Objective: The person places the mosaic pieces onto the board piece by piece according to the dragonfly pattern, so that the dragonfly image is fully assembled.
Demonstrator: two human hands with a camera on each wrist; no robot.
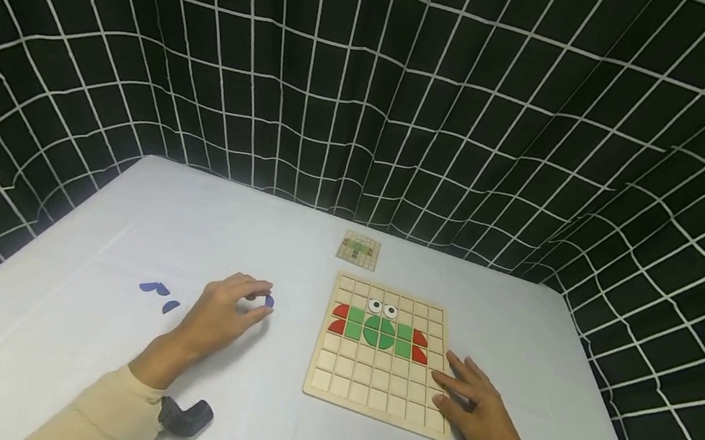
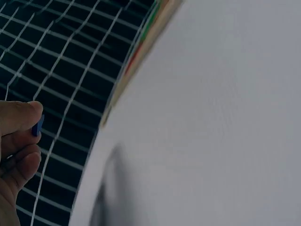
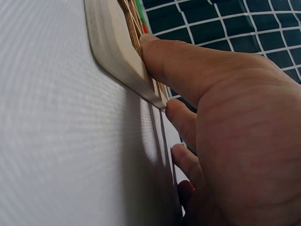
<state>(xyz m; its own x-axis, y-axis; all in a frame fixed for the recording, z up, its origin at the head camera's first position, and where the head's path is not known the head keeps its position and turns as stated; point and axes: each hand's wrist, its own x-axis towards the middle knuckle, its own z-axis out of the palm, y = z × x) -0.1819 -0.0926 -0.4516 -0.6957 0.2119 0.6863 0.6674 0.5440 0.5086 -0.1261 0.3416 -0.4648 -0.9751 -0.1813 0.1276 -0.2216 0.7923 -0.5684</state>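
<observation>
My left hand (image 1: 220,314) pinches a small blue piece (image 1: 268,301) between thumb and fingertips, left of the wooden grid board (image 1: 378,398). In the left wrist view the blue piece (image 2: 38,126) shows at the thumb tip. Green squares, a green round (image 1: 379,332) of quarter pieces, red quarter pieces (image 1: 418,354) and two eye pieces (image 1: 383,309) lie on the board's upper half. Relaxed fingers of my right hand (image 1: 477,408) rest at the board's right edge. The thumb touches the board's rim (image 3: 117,52) in the right wrist view.
Loose blue pieces (image 1: 170,307) lie on the white table (image 1: 130,224) to the left of my left hand. Behind the board is a small pattern card (image 1: 358,250) showing a similar figure. A black cloth (image 1: 344,66) with white grid lines hangs around the table.
</observation>
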